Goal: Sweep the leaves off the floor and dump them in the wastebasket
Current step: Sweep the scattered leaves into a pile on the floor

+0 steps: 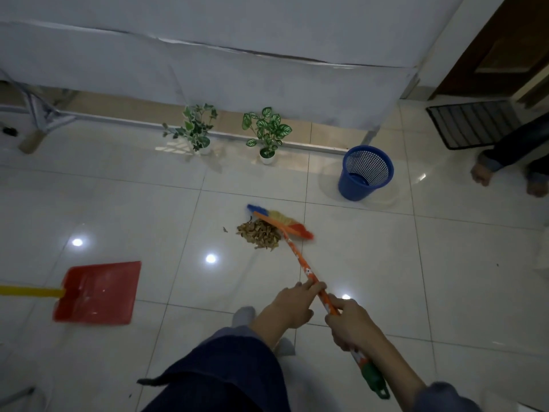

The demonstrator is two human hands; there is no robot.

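Both hands, left grip (292, 306) and right grip (350, 324), clamped on orange-handled multicoloured broom (300, 257); its bristles touch brown dry-leaf pile (260, 233); blue mesh plastic wastebasket (365, 173) at two o'clock, red plastic dustpan (98, 292) at eight o'clock

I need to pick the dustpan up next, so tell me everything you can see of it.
The dustpan is a red scoop, plastic by its look, with a broad flat tray and low raised walls along its sides and back. A yellow handle joins its back wall and runs off the left edge of the view. It lies flat on the glossy white tile floor, open mouth facing right, well left of the leaf pile. Nothing lies in it and neither hand touches it.
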